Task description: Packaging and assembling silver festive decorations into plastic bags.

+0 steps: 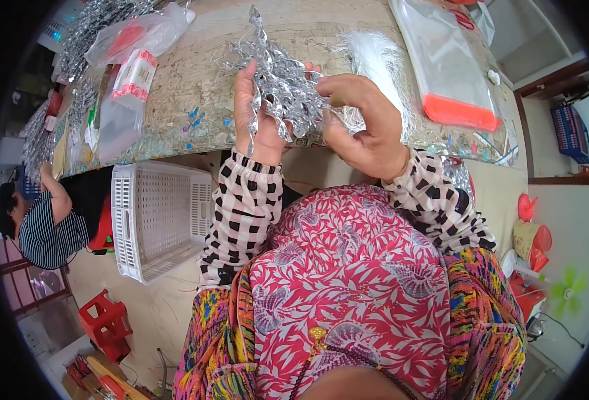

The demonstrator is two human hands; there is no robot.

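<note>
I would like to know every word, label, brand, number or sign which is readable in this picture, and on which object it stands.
No text is clear enough to quote.
White-and-red box: red printed marks, too small to read.
Clear plastic bags: no readable lettering.
Silver foil strands: none visible.

Bright, even indoor light, glints on twisted silver foil strips (284, 87), washed-out white stringy bundle (374, 57), fisheye-curved edges, black rim, blurred green-bladed fan (566, 292) at right.
</note>
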